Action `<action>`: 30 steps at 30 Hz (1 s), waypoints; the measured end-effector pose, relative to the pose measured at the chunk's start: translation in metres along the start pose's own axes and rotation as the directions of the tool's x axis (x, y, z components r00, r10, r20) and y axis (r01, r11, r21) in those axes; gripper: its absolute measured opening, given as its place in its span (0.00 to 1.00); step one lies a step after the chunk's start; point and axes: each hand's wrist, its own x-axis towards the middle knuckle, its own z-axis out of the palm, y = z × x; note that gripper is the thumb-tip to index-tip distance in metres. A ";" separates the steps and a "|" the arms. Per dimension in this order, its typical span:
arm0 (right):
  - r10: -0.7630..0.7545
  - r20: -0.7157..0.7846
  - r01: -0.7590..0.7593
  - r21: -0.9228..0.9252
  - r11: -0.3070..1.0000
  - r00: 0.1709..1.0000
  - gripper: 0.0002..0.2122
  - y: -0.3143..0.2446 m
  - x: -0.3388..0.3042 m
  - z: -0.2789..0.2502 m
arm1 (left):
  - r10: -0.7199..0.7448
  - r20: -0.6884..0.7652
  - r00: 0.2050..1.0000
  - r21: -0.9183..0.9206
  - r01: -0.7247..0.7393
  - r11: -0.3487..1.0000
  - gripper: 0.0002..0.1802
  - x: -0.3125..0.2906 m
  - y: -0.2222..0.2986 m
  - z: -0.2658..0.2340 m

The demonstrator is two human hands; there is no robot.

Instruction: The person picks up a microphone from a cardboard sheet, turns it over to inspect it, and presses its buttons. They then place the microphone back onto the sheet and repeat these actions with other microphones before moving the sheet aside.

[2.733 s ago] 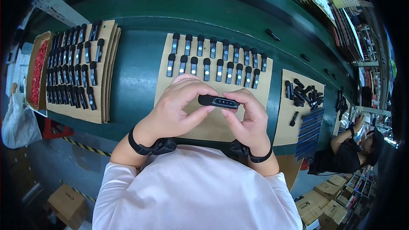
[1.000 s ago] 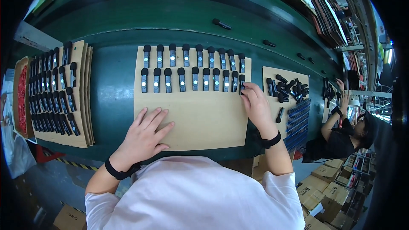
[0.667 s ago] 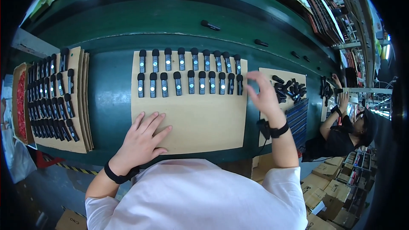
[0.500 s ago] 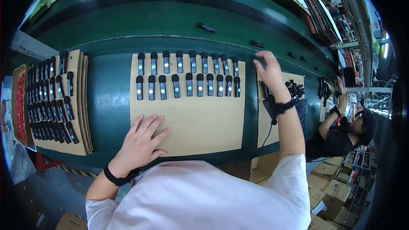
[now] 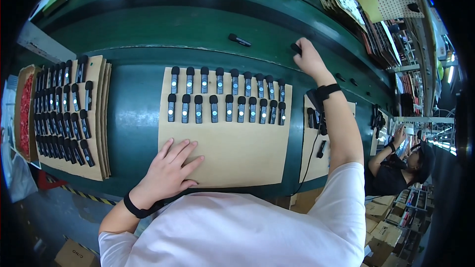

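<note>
My right hand point(image 5: 310, 59) reaches out over the green belt point(image 5: 188, 27), its fingers closed on a small black foam-topped microphone point(image 5: 296, 48). My left hand point(image 5: 170, 169) lies with fingers spread on the near left part of a cardboard sheet point(image 5: 232, 155). Two rows of like microphones point(image 5: 214, 109), each with a round light-coloured dot on its body, stand side by side on the far half of that sheet. Further left along the belt rests another loose microphone point(image 5: 240, 40).
At the left, stacked cardboard sheets point(image 5: 99, 163) carry several rows of microphones, beside a box of red pieces point(image 5: 24, 118). More microphones and a black cable point(image 5: 312, 154) lie on a sheet under my right forearm. A co-worker point(image 5: 396, 170) sits further right along the bench.
My right hand has moved outward over the belt, and its fingers have closed on the microphone there. The left hand stays on the sheet. The view has shifted slightly.
</note>
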 end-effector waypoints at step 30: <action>-0.258 0.076 0.114 0.754 0.647 0.963 0.13 -0.247 -0.206 -0.016 | -0.219 -0.531 0.819 -0.599 -0.180 0.780 0.24 0.003 0.011 -0.036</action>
